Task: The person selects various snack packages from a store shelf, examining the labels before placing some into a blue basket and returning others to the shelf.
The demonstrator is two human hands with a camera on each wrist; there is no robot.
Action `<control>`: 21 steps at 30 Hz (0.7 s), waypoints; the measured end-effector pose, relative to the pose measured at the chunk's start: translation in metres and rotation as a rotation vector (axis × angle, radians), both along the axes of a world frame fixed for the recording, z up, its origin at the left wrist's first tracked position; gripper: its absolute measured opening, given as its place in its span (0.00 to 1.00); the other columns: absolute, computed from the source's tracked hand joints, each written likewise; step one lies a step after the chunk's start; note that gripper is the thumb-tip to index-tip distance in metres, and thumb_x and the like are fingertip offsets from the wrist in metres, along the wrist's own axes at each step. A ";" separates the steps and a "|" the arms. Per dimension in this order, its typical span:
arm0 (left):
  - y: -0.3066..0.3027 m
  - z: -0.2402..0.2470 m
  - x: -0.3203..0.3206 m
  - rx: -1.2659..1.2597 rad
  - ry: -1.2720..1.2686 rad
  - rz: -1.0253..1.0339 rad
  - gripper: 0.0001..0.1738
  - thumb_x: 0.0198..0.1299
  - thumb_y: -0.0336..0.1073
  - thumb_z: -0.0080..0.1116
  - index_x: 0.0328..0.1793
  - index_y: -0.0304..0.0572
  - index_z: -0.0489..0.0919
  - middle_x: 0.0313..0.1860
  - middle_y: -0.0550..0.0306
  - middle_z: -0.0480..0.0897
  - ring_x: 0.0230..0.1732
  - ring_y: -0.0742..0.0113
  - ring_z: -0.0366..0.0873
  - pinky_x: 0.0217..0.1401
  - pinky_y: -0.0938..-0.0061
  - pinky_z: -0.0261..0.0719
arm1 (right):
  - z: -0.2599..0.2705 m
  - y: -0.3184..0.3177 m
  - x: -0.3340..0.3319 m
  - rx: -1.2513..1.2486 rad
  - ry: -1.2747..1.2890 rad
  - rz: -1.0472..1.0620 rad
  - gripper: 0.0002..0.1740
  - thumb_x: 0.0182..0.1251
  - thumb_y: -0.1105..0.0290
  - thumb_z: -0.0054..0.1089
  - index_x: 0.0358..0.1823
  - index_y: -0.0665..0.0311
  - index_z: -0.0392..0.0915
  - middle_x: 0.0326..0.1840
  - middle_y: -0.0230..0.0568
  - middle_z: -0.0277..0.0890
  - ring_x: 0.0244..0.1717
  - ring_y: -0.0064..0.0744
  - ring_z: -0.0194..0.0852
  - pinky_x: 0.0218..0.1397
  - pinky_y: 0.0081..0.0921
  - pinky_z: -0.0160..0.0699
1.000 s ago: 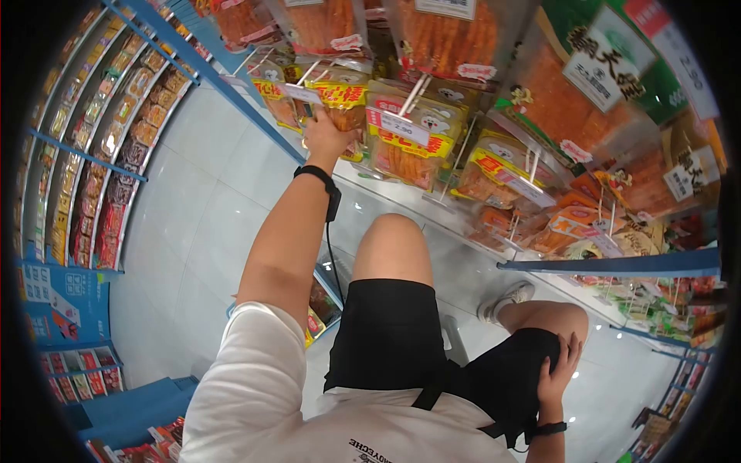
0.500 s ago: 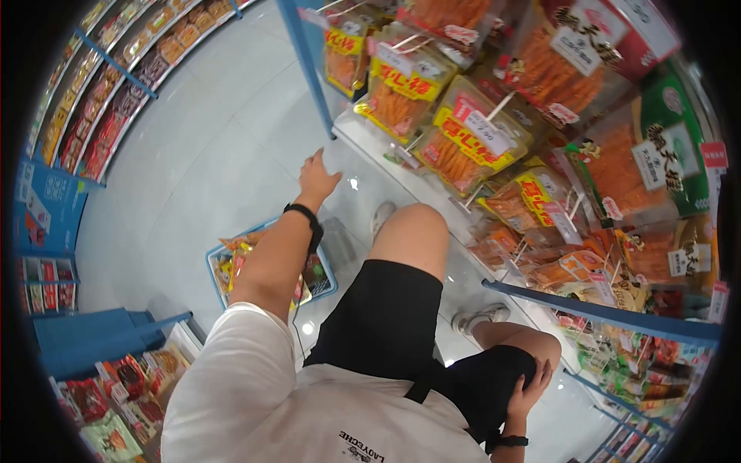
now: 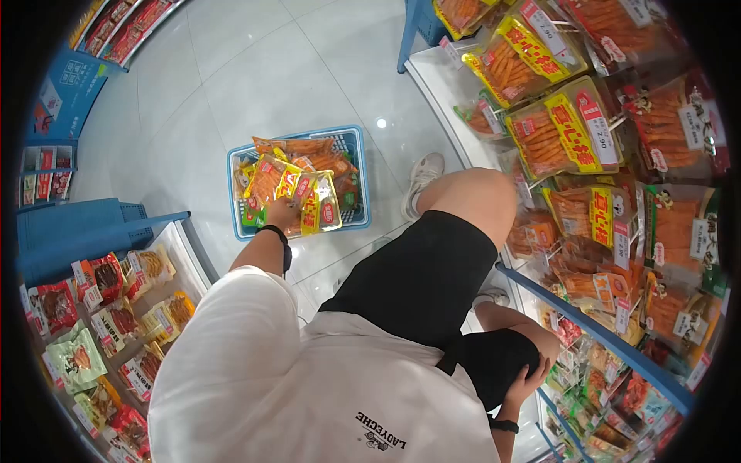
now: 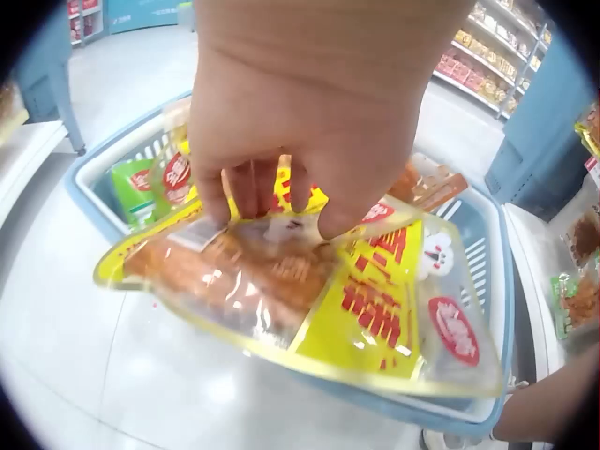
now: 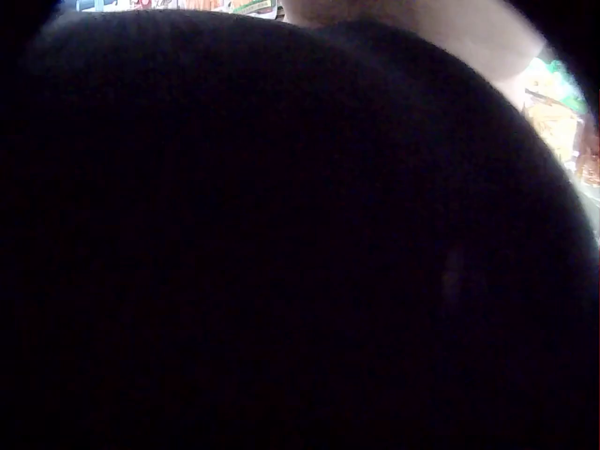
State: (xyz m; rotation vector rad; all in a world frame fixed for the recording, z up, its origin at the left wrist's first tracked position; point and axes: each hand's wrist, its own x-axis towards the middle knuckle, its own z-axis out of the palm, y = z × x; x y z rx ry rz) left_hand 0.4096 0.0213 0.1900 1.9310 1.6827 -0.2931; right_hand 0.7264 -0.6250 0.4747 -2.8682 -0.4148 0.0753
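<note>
In the head view, my left hand (image 3: 282,216) is at the near side of a blue basket (image 3: 366,177) on the floor, beside a flat clear package with a yellow band (image 3: 312,205). The left wrist view shows my left hand (image 4: 305,131) from above, its thumb and fingers pinching that package (image 4: 375,309), which lies tilted over the basket's edge. Other snack packs (image 3: 316,147) fill the basket. My right hand (image 3: 528,381) rests on the right knee, fingers relaxed. Dark cloth fills most of the right wrist view.
Hanging packages (image 3: 566,133) line the rack on the right, with a blue rail (image 3: 602,339) crossing it. A low shelf of snack packs (image 3: 116,324) stands at lower left beside a blue panel (image 3: 73,231). A shoe (image 3: 424,181) is right of the basket.
My left hand has moved from the hanging rack down to the basket and now grips a package. The head view has shifted left, bringing the basket to the centre. The right hand stays on the knee.
</note>
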 end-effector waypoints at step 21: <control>-0.002 0.039 0.048 -0.010 0.243 0.004 0.18 0.62 0.44 0.54 0.54 0.44 0.79 0.46 0.44 0.85 0.49 0.48 0.83 0.51 0.57 0.80 | 0.004 0.007 -0.004 0.011 0.039 -0.049 0.28 0.63 0.68 0.51 0.66 0.61 0.67 0.72 0.55 0.56 0.74 0.56 0.50 0.77 0.45 0.46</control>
